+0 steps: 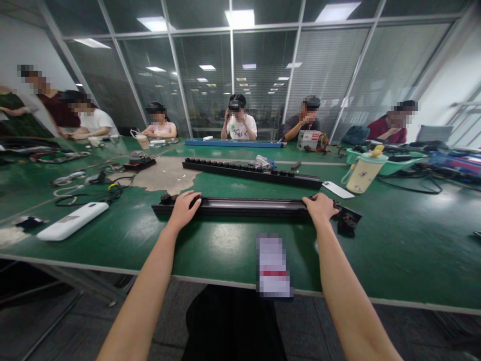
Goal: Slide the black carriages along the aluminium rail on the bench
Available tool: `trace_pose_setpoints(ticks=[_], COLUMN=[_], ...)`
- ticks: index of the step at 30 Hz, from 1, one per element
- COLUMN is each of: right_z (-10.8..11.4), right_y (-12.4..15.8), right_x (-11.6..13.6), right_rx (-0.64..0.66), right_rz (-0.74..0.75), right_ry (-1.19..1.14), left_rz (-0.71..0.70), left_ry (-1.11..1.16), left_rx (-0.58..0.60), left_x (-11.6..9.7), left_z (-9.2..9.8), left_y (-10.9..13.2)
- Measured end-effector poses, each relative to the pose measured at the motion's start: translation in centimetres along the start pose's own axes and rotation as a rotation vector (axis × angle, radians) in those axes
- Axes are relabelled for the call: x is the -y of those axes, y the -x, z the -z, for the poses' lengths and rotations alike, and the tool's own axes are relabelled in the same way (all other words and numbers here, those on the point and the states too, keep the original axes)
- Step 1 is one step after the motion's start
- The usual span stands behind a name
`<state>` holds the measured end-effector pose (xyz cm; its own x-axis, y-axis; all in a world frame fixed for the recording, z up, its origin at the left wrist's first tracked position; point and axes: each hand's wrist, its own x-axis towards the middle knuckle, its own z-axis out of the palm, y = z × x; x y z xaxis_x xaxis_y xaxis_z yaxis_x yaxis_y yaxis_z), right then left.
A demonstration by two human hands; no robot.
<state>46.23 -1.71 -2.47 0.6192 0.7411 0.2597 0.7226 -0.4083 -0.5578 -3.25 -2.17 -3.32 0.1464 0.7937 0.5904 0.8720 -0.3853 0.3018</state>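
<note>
A long black rail (248,208) with a pale strip along its top lies crosswise on the table in front of me. My left hand (185,209) is closed over it near its left end, fingers bent across the top. Near the right end, my right hand (320,205) grips the same rail, thumb pointing inward. Just beyond that hand sits a small dark part (348,220), whose exact kind I cannot make out. Farther back lies a second black rail (251,173) with a row of round black knobs along it. Both palms hide what is under them.
A phone (274,265) lies at the table's (221,250) near edge. To the left are a long white case (73,220) and tangled cables (93,188). A white phone (338,189), a cup (365,173) and a green basket (409,163) stand right. Several people sit opposite, behind a blue bar (233,144).
</note>
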Motion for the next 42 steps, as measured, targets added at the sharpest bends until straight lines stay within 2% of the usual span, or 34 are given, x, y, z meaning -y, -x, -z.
trace_pose_setpoints(ticks=[8,18,42], right_z=[-0.2,-0.2,-0.1], right_y=[-0.5,-0.4,-1.2], right_x=[-0.5,-0.6,-1.6], right_rx=[-0.014,-0.039,-0.055], right_rz=[-0.023,-0.027,-0.092], right_ry=[-0.069,-0.008,-0.041], left_rz=[0.017,0.009,0.004], left_ry=[0.004,0.001,0.005], left_rx=[0.007,0.008,0.008], left_x=[-0.3,-0.3,-0.2], left_z=[0.2,0.1,0.1], left_y=[0.0,0.0,0.0])
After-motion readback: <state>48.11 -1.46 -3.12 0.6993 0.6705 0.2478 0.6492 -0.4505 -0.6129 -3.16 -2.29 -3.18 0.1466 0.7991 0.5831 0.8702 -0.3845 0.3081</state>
